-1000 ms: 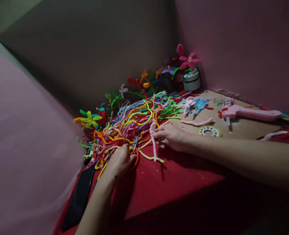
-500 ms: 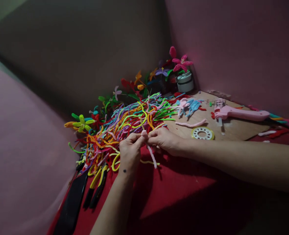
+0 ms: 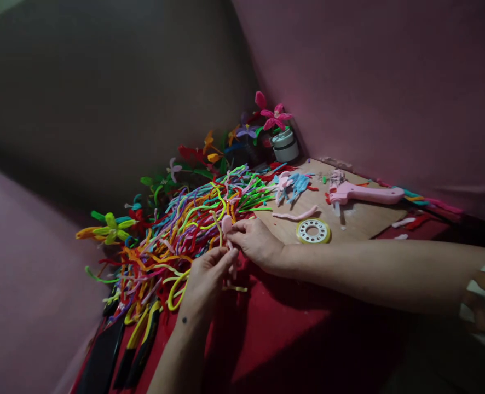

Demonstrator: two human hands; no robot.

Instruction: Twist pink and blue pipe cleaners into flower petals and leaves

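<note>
Between my hands is a pale pink pipe cleaner [image 3: 226, 224], bent into a small rounded petal shape at its top. My left hand [image 3: 209, 268] pinches its lower part between thumb and fingertips. Just above and to the right, my right hand [image 3: 257, 241] has its fingers closed on the petal's side. A short pink end hangs below the fingers. Right behind the hands spreads a large heap of many-coloured pipe cleaners [image 3: 197, 213]. A thin pale yellow pipe cleaner [image 3: 236, 288] shows on the red cloth below the hands.
A pink glue gun [image 3: 365, 192] lies on a wooden board [image 3: 357, 227] with a tape roll [image 3: 313, 232] and a loose pink pipe cleaner [image 3: 295, 215]. Yellow-black pliers [image 3: 138, 345] and a dark flat object [image 3: 100, 350] lie at left. Pipe-cleaner flowers [image 3: 111, 229] line the wall.
My left hand has slid down the pink pipe cleaner, and the petal loop now shows upright above it. My right hand has shifted to the loop's side. The whole view has swung slightly right.
</note>
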